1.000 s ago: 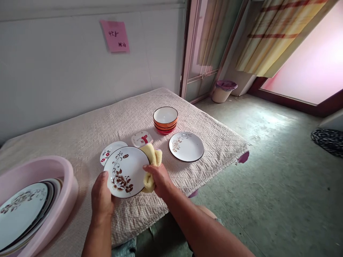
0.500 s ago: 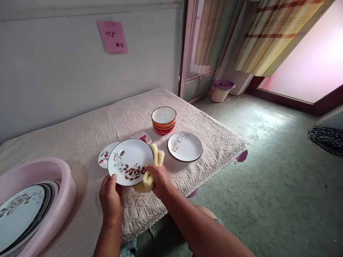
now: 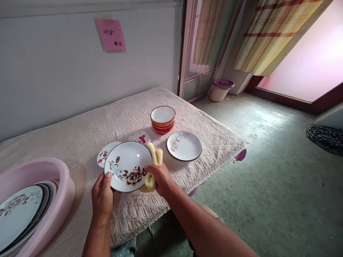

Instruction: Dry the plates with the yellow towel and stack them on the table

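Note:
A white plate point(image 3: 128, 160) with a brown flower pattern and dark rim is held tilted above the quilted cover. My left hand point(image 3: 103, 194) grips its lower left edge, thumb on the rim. On the right edge, my right hand point(image 3: 158, 176) holds a folded yellow cloth point(image 3: 150, 180) against the plate, with the thumb over the flower side. Partly hidden behind the plate are a dish with red flowers point(image 3: 103, 156) and a small dish with a red motif point(image 3: 139, 136). Another brown-flowered plate point(image 3: 184, 145) lies to the right.
Stacked orange bowls point(image 3: 163, 119) stand farther back. At the left, a pink basin point(image 3: 63, 178) holds several plates. The quilted cover point(image 3: 209, 142) ends at a front edge above the floor. A waste bin point(image 3: 221, 91) stands by the glass door.
The held plate has turned slightly and shifted a little down and left, together with my left hand. My right hand and the cloth stay at its right edge.

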Demonstrator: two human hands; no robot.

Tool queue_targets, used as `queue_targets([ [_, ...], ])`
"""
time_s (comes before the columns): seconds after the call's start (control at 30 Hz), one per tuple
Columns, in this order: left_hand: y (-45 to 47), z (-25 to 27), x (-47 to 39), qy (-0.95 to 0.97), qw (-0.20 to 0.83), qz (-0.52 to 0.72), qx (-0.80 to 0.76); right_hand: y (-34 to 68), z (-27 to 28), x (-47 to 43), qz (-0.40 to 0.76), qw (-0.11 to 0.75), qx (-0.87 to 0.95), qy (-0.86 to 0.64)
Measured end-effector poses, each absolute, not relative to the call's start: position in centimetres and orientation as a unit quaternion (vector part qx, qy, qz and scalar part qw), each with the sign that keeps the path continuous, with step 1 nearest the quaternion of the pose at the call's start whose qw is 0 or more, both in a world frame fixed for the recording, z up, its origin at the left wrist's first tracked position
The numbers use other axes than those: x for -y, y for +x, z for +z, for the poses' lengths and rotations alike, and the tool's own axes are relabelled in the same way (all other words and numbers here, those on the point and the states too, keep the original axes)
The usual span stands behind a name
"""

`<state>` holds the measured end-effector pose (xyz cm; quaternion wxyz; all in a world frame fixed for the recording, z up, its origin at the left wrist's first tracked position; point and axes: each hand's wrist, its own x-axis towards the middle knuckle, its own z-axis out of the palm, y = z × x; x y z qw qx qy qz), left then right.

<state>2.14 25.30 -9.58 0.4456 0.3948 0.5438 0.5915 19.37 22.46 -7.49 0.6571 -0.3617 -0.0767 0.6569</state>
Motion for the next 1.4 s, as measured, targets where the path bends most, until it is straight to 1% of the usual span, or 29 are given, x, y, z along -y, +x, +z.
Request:
queue_targets([
  [0.13, 1.9, -9.8, -25.0, 0.403, 0.446, 0.569, -0.561, 19.1, -8.4, -22.6, 0.655, 0.655, 0.078, -0.368],
  [0.3, 4.1, -8.4, -24.1, 0.351, 0.451, 0.614, -0.544, 17.1, -8.6, -22.1, 0.665, 0.661, 0.089, -0.337],
  [0.4, 5.2, -8.5, -23.9, 0.332, 0.485, 0.610, -0.531, 16.4, -7.8, -21.6, 0.675, 0.653, 0.093, -0.331],
  [0.5, 5.1, -9.6, -24.0, 0.333, 0.533, 0.585, -0.513, 16.6, -7.5, -21.4, 0.671, 0.651, 0.084, -0.345],
  [0.57, 4.5, -10.1, -24.3, 0.322, 0.547, 0.575, -0.516, 16.8, -7.6, -21.4, 0.673, 0.654, 0.098, -0.332],
  [0.67, 3.9, -10.2, -24.4, 0.296, 0.549, 0.575, -0.530, 17.1, -7.7, -21.3, 0.676, 0.649, 0.140, -0.320],
  [0.87, 4.5, -9.2, -24.6, 0.297, 0.540, 0.575, -0.537, 17.7, -7.6, -20.7, 0.686, 0.617, 0.178, -0.341],
  [1.0, 4.9, -9.3, -25.1, 0.285, 0.547, 0.594, -0.517, 18.0, -8.5, -20.4, 0.698, 0.553, 0.232, -0.391],
  [1.1, 5.1, -9.2, -25.2, 0.279, 0.555, 0.600, -0.504, 18.8, -8.7, -20.0, 0.659, 0.466, 0.339, -0.484],
  [1.17, 5.5, -8.7, -25.1, 0.285, 0.548, 0.593, -0.515, 19.8, -8.4, -19.5, 0.629, 0.407, 0.415, -0.516],
  [1.23, 6.3, -8.0, -24.9, 0.298, 0.532, 0.572, -0.549, 20.8, -8.0, -19.0, 0.653, 0.350, 0.475, -0.475],
  [1.33, 7.9, -7.5, -24.8, 0.305, 0.519, 0.548, -0.580, 22.1, -8.3, -18.4, 0.715, 0.261, 0.539, -0.361],
  [1.37, 8.4, -7.5, -24.8, 0.309, 0.525, 0.547, -0.575, 22.4, -8.7, -18.2, 0.709, 0.252, 0.562, -0.343],
  [1.4, 9.0, -7.7, -24.7, 0.315, 0.533, 0.544, -0.566, 22.6, -9.2, -18.1, 0.684, 0.263, 0.586, -0.346],
])
